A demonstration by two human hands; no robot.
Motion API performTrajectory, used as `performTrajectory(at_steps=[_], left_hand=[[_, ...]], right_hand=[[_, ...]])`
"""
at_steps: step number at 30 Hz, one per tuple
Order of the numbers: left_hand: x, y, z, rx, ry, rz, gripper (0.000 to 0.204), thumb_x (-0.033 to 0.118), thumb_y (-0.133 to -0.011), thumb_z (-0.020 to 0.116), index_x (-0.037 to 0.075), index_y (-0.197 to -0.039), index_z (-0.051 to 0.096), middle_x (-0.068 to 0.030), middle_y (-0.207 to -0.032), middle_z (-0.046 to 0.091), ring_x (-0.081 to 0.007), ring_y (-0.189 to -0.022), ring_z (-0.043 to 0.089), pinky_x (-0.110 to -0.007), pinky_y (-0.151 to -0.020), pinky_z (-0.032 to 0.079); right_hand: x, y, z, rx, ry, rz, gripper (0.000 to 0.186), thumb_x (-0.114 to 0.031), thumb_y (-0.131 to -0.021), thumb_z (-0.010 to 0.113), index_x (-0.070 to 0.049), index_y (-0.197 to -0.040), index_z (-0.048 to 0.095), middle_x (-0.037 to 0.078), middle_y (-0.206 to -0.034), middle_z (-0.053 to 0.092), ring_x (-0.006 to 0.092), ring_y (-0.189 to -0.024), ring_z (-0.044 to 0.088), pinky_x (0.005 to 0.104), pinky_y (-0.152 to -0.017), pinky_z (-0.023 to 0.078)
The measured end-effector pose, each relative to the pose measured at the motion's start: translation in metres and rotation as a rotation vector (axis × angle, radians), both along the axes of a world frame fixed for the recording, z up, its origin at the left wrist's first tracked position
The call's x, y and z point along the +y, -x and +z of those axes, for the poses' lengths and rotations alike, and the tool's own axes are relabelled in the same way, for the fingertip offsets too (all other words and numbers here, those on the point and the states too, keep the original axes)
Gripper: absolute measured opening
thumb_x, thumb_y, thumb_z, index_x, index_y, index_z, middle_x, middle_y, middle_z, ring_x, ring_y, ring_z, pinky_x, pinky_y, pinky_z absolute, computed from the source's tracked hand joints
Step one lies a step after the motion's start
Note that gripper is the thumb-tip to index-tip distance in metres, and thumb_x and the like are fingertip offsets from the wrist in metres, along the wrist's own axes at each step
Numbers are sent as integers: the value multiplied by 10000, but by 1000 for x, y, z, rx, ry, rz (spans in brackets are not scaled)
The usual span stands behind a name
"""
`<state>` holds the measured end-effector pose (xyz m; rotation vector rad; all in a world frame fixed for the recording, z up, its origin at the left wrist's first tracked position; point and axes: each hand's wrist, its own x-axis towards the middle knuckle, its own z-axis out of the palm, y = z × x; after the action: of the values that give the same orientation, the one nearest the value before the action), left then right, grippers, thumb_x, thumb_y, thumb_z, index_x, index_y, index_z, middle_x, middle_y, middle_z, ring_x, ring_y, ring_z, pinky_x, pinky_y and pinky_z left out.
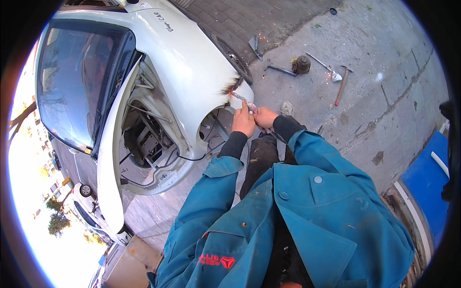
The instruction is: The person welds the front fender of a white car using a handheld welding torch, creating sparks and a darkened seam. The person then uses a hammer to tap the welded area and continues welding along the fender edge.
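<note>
Metal tool | gripped by both hands' fingers | tip at white fender

We see no packages, signs or screens, only two printed markings. The first is a short line of dark lettering on the white car body, well above and to the left of the spot where our two hands meet, running slantwise along the panel. The second is a small red emblem with lettering on the blue jacket, far below the grip, near the lower edge and a little left of it.
</note>
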<state>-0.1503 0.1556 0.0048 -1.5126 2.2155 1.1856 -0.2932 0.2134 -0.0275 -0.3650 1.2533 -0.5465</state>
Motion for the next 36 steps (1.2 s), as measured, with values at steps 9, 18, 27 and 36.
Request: performTrajectory(at_steps=[9,18,27,36], left_hand=[[0,0,-2,-1,1,3,692,227,-1074,514,-49,-1675,310,-353,-1364,598,-482,-1260,608,-494,-1090,491],[2,1,-3,1,-12,6,698,224,-1071,516,-50,-1677,305,-357,-1369,593,-491,-1256,604,-492,-1091,488],[3,2,-1,-7,-7,0,703,220,-1068,516,-56,-1677,298,-364,-1379,584,-492,-1262,602,-491,-1104,483],[3,3,-2,-14,-11,7,709,213,-1056,516,-73,-1669,303,-367,-1376,582,-491,-1264,600,-484,-1108,483]], right_hand=[[-1,2,9,-2,8,-48,267,-186,-1078,566,-8,-880,593,64,-663,547,182,-504,545,361,-421,455],[3,-1,-3,-26,-14,-66,290,-206,-1092,562,9,-907,623,74,-662,561,184,-497,541,364,-416,453],[3,-1,-1,-19,-7,-61,282,-191,-1089,549,15,-911,621,75,-663,560,187,-497,542,366,-417,455],[3,3,3,-11,9,-18,287,-188,-1100,532,19,-918,612,81,-665,566,196,-495,555,378,-408,456]])
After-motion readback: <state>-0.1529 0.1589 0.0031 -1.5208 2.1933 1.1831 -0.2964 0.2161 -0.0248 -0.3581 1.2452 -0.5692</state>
